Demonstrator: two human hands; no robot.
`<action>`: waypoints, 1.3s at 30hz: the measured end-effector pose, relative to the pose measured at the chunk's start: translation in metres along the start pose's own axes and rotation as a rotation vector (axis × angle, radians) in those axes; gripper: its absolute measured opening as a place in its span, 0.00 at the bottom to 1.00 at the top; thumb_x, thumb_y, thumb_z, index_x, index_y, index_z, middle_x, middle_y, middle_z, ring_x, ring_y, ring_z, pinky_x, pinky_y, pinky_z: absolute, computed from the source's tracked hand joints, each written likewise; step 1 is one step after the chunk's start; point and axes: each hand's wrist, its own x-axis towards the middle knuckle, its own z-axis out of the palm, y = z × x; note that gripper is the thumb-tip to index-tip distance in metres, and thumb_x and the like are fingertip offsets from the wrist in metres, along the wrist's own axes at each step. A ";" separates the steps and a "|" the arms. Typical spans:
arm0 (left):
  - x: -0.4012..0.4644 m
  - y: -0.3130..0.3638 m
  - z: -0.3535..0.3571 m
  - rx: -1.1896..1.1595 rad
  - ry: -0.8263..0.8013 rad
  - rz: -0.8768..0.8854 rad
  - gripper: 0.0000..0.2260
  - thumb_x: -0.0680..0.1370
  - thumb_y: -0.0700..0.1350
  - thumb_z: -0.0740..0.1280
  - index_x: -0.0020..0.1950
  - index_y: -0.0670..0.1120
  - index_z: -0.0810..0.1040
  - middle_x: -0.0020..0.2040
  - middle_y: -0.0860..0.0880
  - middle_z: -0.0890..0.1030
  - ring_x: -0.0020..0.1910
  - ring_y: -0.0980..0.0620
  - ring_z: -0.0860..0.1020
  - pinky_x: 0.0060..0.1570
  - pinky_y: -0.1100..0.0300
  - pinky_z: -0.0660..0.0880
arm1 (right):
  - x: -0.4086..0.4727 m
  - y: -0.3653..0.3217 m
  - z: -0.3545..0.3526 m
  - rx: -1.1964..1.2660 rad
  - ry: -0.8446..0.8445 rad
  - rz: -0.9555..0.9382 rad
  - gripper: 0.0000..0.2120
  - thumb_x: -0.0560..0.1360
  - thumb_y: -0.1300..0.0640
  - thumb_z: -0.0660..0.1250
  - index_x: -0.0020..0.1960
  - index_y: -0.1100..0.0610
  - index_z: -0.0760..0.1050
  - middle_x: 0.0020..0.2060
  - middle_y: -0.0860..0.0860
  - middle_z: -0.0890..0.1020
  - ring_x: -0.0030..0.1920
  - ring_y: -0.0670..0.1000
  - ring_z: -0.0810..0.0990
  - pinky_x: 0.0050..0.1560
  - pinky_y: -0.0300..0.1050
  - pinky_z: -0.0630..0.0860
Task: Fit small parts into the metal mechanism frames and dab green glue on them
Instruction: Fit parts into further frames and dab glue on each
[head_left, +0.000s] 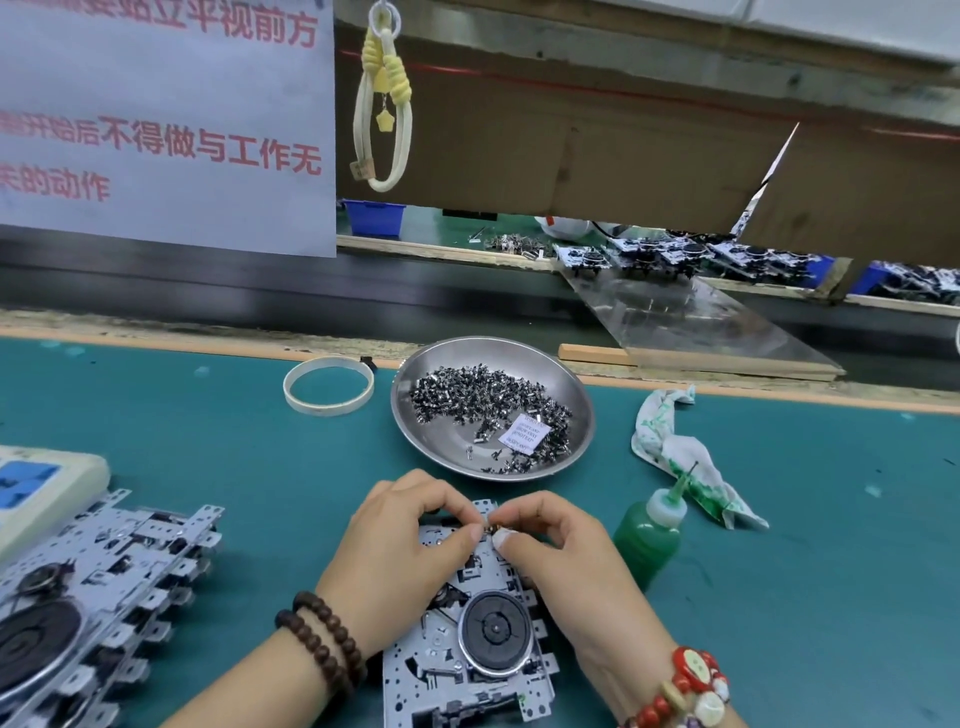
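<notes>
Small part (489, 527), prob. light, stiff & easy to drop, sat pinched betw. left hand (410, 545) & right hand (550, 540) fingertips over far edge of metal frame (467, 670) on table (805, 597). Best held at tips only, frame by its rigid edges. Dish of parts (493, 408) lay beyond, glue bottle (649, 535) just right of the hands.

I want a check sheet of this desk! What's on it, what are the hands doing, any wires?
Surface: teal mat on bench, wooden front edge.
Job's things: metal mechanism frame under both hands; steel dish of small parts; green glue bottle standing right of the frame; stack of frames at left.
Clutter: stained rag; white tape ring.
Grippers: left hand and right hand pinch a small part at the frame's top edge.
Cables: nothing seen.
Surroundings: paper notice, hanging cord loop, conveyor line with more mechanisms behind.
</notes>
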 end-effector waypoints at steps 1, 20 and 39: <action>-0.001 0.000 0.001 0.006 0.007 0.016 0.07 0.72 0.47 0.70 0.36 0.58 0.76 0.41 0.59 0.77 0.49 0.61 0.72 0.49 0.80 0.58 | 0.000 -0.001 0.001 -0.007 0.005 0.004 0.07 0.72 0.66 0.67 0.41 0.54 0.78 0.34 0.45 0.81 0.33 0.39 0.76 0.35 0.29 0.71; -0.026 0.010 -0.011 0.066 0.124 0.096 0.17 0.76 0.43 0.65 0.49 0.69 0.72 0.54 0.67 0.68 0.57 0.67 0.66 0.56 0.68 0.62 | -0.048 -0.005 -0.010 -0.214 0.130 -0.285 0.17 0.71 0.62 0.68 0.46 0.38 0.74 0.49 0.38 0.78 0.51 0.36 0.76 0.50 0.29 0.72; -0.038 0.021 -0.015 -0.638 0.002 -0.596 0.10 0.78 0.36 0.61 0.59 0.44 0.71 0.34 0.43 0.81 0.22 0.52 0.76 0.21 0.64 0.72 | -0.034 0.019 -0.067 -0.015 0.177 -0.282 0.07 0.72 0.53 0.68 0.50 0.45 0.78 0.32 0.42 0.79 0.30 0.43 0.77 0.36 0.32 0.75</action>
